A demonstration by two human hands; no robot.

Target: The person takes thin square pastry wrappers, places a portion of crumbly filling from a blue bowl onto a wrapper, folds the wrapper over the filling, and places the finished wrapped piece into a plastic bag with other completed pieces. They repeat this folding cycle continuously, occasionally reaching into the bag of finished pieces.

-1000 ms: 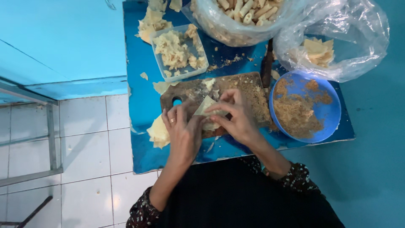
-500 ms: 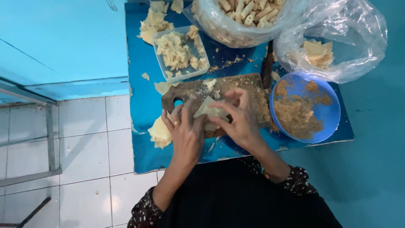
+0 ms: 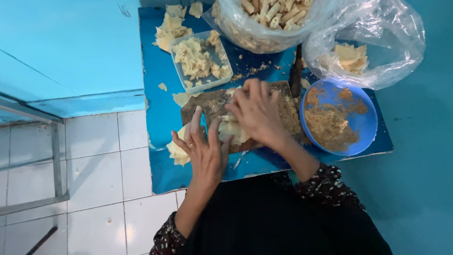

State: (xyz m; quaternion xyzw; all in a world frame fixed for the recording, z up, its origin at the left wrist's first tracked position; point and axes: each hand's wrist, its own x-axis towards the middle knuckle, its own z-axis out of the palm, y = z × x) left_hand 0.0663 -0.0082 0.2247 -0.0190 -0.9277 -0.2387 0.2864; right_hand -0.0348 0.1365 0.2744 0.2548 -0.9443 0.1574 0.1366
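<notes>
A dark wooden cutting board (image 3: pixel 289 108) lies on a small blue table (image 3: pixel 163 118). On it is a pale yellow sheet of dough (image 3: pixel 233 131). My right hand (image 3: pixel 257 111) lies palm down over the sheet's far side with its fingers curled on it. My left hand (image 3: pixel 202 150), a ring on one finger, has its fingers spread at the board's near left edge, fingertips touching the sheet. A pale stack of sheets (image 3: pixel 177 150) sits under my left hand's side.
A blue bowl of brown crumbly filling (image 3: pixel 337 120) stands right of the board. A clear tub of pale scraps (image 3: pixel 200 61) sits behind it, with two plastic bags (image 3: pixel 269 21), one holding rolled pieces, one (image 3: pixel 361 45) flat sheets. White tiled floor (image 3: pixel 94 179) lies left.
My right hand has moved over the dough sheet and now covers it, pressing it down. My left hand's fingers have spread wider beside it.
</notes>
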